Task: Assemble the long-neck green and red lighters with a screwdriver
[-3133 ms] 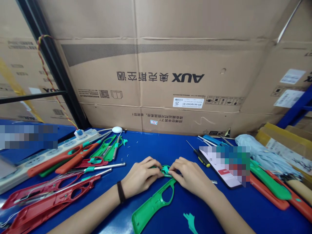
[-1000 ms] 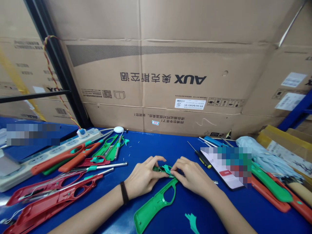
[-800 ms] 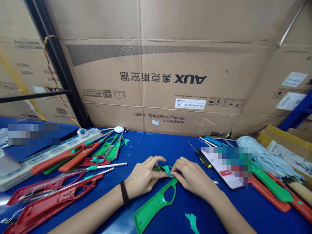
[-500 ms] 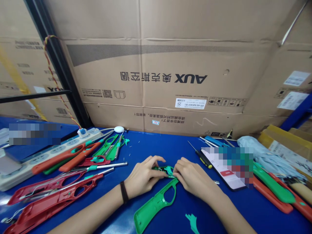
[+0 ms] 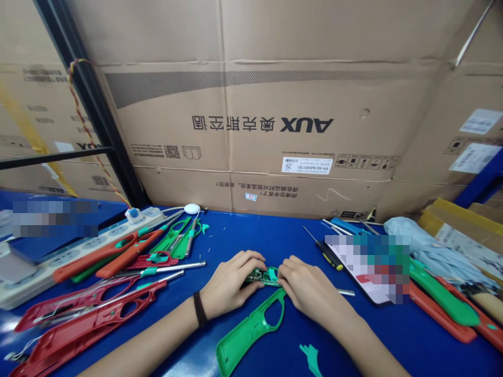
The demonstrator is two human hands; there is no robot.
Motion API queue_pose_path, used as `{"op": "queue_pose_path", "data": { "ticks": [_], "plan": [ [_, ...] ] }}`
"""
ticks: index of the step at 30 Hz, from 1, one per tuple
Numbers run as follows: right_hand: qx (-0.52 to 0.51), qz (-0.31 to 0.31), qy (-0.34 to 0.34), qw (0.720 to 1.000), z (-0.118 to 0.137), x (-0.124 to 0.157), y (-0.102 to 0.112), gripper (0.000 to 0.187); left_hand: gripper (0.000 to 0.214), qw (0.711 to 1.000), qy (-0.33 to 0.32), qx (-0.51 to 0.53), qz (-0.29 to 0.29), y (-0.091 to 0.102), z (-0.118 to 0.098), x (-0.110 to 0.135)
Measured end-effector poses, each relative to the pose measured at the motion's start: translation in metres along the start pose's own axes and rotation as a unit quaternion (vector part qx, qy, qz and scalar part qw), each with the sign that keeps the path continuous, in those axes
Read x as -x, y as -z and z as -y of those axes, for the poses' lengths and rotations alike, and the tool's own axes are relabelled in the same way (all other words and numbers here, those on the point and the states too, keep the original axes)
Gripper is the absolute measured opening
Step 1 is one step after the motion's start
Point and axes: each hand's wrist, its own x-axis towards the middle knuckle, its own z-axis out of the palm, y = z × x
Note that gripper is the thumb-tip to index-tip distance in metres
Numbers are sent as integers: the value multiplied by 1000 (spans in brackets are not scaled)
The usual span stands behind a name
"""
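My left hand (image 5: 236, 280), with a dark band at the wrist, is closed round a green lighter casing half (image 5: 271, 283) that has small parts inside it. On the same casing, at its right end by a teal trigger piece (image 5: 272, 273), the fingers of my right hand (image 5: 301, 280) are pinched. A metal lighter tube (image 5: 346, 292) sticks out to the right from behind my right hand. Below my hands lies a second green casing half (image 5: 251, 330) with its hollow side up. Nearer to me is a loose teal trigger (image 5: 311, 358).
Red lighter casings (image 5: 94, 324), orange lighters (image 5: 129, 251) and a power strip (image 5: 78, 246) lie at left. To the right are a screwdriver (image 5: 328, 254), a phone (image 5: 353, 272), green and orange casings (image 5: 444, 293) and a light-blue cloth (image 5: 424, 246). A cardboard box (image 5: 251, 94) stands behind.
The metal tube shows farther out to the right of my right hand. My left thumb and fingers have drawn in on the green casing, which shows more of its inner parts.
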Motion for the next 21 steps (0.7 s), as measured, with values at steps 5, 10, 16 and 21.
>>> {"op": "queue_pose_path", "data": {
  "ticks": [5, 10, 16, 21],
  "plan": [
    [0, 21, -17, 1000, 0, 0, 3, 14, 36, 1000, -7, -9, 4, 0, -1, -1],
    [8, 46, -21, 999, 1, -1, 6, 15, 30, 999, -11, -24, 18, -1, -2, -1],
    [14, 66, -41, 997, 3, -1, 6, 15, 28, 998, -20, -37, 36, -1, -1, -1],
    [38, 59, -31, 997, 2, -3, 2, 15, 23, 998, -29, -31, 37, -2, 0, 0]
  ]
}}
